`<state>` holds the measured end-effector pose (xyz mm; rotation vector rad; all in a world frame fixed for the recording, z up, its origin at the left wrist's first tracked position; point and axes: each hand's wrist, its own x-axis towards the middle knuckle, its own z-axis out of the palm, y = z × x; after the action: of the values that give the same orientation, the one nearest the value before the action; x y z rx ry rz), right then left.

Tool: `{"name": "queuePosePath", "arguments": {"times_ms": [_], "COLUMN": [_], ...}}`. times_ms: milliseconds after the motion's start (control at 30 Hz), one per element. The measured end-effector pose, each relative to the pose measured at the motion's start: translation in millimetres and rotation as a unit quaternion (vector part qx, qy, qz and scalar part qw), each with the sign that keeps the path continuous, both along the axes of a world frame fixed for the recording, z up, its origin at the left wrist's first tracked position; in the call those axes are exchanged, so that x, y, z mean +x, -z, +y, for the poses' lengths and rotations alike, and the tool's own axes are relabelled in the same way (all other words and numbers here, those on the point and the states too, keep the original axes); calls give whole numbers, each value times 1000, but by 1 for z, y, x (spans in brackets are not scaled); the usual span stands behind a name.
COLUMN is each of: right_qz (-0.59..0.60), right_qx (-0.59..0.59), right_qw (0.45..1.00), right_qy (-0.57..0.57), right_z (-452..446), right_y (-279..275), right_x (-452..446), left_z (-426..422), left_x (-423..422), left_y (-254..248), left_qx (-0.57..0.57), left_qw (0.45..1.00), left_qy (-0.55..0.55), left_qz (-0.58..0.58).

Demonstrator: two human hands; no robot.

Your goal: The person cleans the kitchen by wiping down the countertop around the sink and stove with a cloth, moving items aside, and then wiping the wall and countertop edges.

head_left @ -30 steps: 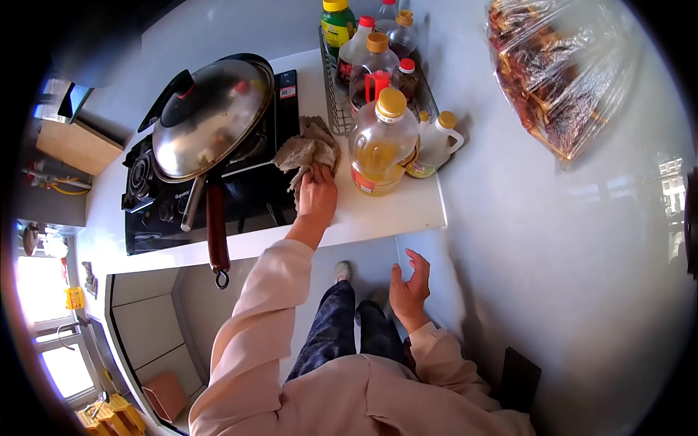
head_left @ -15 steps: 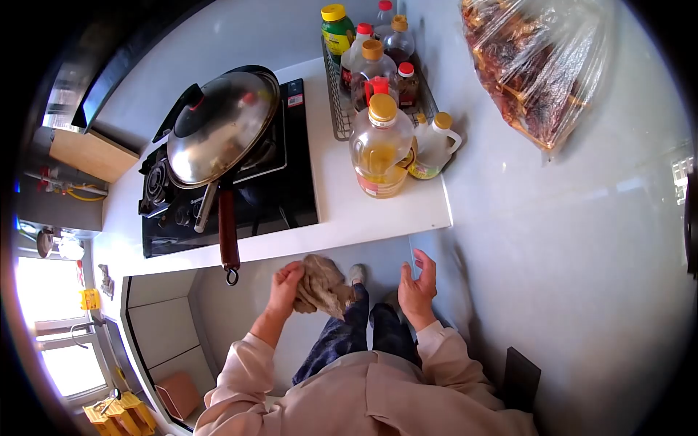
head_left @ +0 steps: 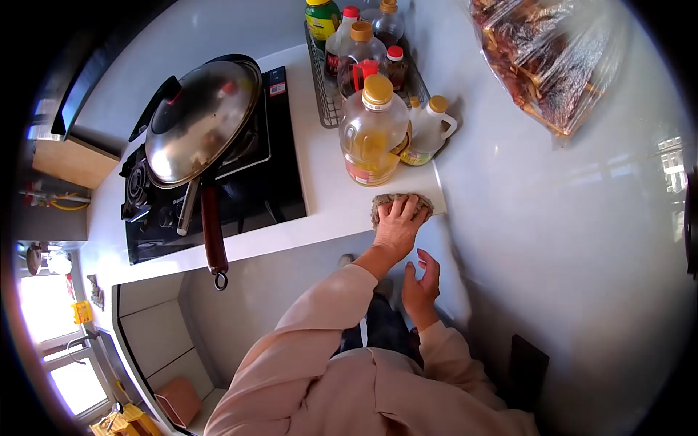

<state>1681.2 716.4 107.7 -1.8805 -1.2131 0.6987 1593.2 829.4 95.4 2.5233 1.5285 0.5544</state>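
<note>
My left hand [head_left: 400,227] presses a bunched brown cloth [head_left: 385,206] onto the white countertop [head_left: 327,218] near its right front corner. The fingers are curled over the cloth. Just behind it stands a large oil bottle [head_left: 372,138] with a yellow cap, and a smaller white-handled bottle [head_left: 430,131] is beside that. My right hand [head_left: 422,287] hangs in the air below the counter's corner, fingers apart, holding nothing.
A lidded wok [head_left: 200,123] sits on the black gas stove [head_left: 269,196], its handle [head_left: 213,232] jutting past the counter edge. A wire basket [head_left: 329,109] holds several bottles. Bagged meat [head_left: 545,65] hangs by the right wall. Below left is an open cabinet [head_left: 156,327].
My left hand first lifted the cloth off the counter beside the stove, then set it down farther right, in front of the oil bottle. My right hand has barely moved.
</note>
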Motion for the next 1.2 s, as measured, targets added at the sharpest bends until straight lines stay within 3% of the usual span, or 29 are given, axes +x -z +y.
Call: {"name": "queuePosePath", "arguments": {"times_ms": [133, 200, 300, 433, 567, 633, 700, 767, 933, 1067, 1167, 1200], "right_qz": [-4, -6, 5, -5, -17, -1, 0, -10, 11, 6, 5, 1], "right_qx": [10, 8, -2, -6, -16, -15, 9, -28, -11, 15, 26, 21], "right_qw": [1000, 1000, 1000, 1000, 1000, 1000, 1000, 999, 1000, 997, 995, 994], "right_qy": [-3, 6, 10, 6, 13, 27, 18, 26, -22, -71, -99, -104], "right_z": [-5, -5, -7, -6, -8, -9, -12, -12, -5, -2, -3, -4], "right_y": [6, 9, 7, -5, -3, 2, 11, 15, 11, 20, 18, 16], "right_x": [10, 13, 10, 11, 15, 16, 19, 19, 1, -17, -28, -31], "left_z": [-30, -43, -25, 25, 44, 30, 8, 2, -3, -69, -105, -112], "left_x": [-68, -105, -81, -4, 26, 18, 3, 4, -41, -194, -279, -300], "left_y": [26, 3, -15, -25, -2, 4, -9, -14, -5, 9, -7, -5], "left_qx": [22, 10, 10, 9, -3, -22, -80, 2, 29, 0, -29, -2], "left_qw": [998, 999, 999, 996, 999, 991, 972, 983, 997, 987, 955, 950], "left_qy": [-9, -38, -31, -15, -30, 132, 222, 158, 6, -157, -289, -310], "left_qz": [-54, 7, 13, -87, -32, 3, 5, -90, -78, 28, -56, 26]}}
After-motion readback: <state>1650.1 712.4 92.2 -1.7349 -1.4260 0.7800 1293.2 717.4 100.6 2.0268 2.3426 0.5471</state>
